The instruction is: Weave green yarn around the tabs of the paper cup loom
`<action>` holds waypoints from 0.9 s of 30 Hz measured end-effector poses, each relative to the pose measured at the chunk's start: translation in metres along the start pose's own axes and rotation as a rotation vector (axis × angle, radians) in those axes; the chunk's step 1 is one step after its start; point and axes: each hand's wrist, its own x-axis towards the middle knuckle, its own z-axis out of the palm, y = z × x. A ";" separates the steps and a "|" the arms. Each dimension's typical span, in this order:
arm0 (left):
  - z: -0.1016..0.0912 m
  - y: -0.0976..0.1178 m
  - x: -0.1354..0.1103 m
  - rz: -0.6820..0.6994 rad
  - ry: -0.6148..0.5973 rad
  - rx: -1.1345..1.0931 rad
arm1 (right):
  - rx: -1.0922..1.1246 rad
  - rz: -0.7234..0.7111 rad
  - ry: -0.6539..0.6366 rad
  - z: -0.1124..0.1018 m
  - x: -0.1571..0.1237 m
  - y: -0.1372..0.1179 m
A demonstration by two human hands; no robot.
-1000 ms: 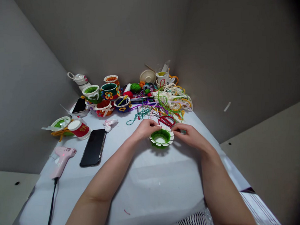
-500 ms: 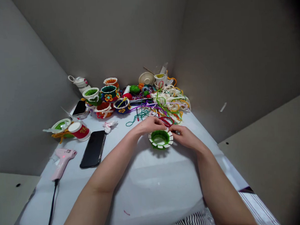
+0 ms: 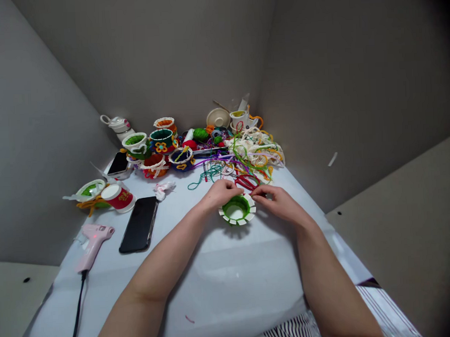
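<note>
A small paper cup [image 3: 237, 210], cut into white tabs at the rim and green inside, sits a little tilted on the white table [image 3: 222, 283]. My left hand [image 3: 220, 192] curls over its far left rim, fingers closed on it. My right hand [image 3: 276, 202] pinches the cup's right rim with thumb and fingertips. Red scissors [image 3: 248, 181] lie just behind the cup, between my hands.
Several woven cups [image 3: 160, 146] and a tangle of coloured cords [image 3: 252, 155] fill the far corner. A black phone [image 3: 140, 223], a pink glue gun [image 3: 91, 239] with its cable, a red cup [image 3: 118, 197] and a second phone [image 3: 119, 163] lie to the left.
Both hands and the cup have shifted slightly away from me and to the left. The cup now tilts a little more.
</note>
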 end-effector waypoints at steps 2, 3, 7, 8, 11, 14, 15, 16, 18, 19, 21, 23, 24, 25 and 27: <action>-0.002 0.002 -0.006 -0.013 0.041 -0.007 | -0.007 -0.009 0.022 -0.003 -0.001 -0.001; -0.003 0.002 -0.008 -0.015 0.057 -0.011 | -0.011 -0.022 0.031 -0.004 -0.001 -0.002; -0.004 0.001 -0.016 -0.019 0.095 -0.037 | -0.018 -0.105 0.034 -0.004 -0.002 -0.008; -0.003 0.000 -0.017 -0.022 0.098 -0.046 | -0.019 -0.126 0.030 -0.004 -0.002 -0.009; -0.001 -0.003 -0.016 -0.018 0.109 -0.055 | -0.021 -0.181 0.043 -0.001 -0.002 -0.012; 0.000 -0.007 -0.014 -0.011 0.119 -0.046 | -0.028 -0.222 0.091 0.002 -0.001 -0.013; 0.000 -0.008 -0.013 -0.008 0.120 -0.043 | -0.033 -0.235 0.107 0.003 0.000 -0.014; 0.000 -0.008 -0.012 -0.003 0.119 -0.040 | -0.041 -0.250 0.118 0.004 0.000 -0.015; 0.000 -0.010 -0.011 0.002 0.118 -0.034 | -0.062 -0.288 0.121 0.005 0.000 -0.018; 0.000 -0.010 -0.011 0.002 0.119 -0.029 | -0.075 -0.308 0.114 0.005 0.000 -0.019; -0.001 -0.010 -0.012 -0.005 0.122 -0.022 | -0.102 -0.340 0.093 0.005 -0.001 -0.021; -0.001 -0.009 -0.012 -0.014 0.120 -0.021 | -0.120 -0.356 0.081 0.003 -0.003 -0.021; -0.001 -0.009 -0.013 -0.016 0.115 -0.021 | -0.124 -0.358 0.080 0.001 -0.003 -0.021; -0.001 -0.008 -0.013 -0.017 0.114 -0.021 | -0.125 -0.356 0.079 0.000 -0.004 -0.021; -0.001 -0.009 -0.013 -0.015 0.113 -0.024 | -0.124 -0.344 0.063 -0.001 -0.005 -0.021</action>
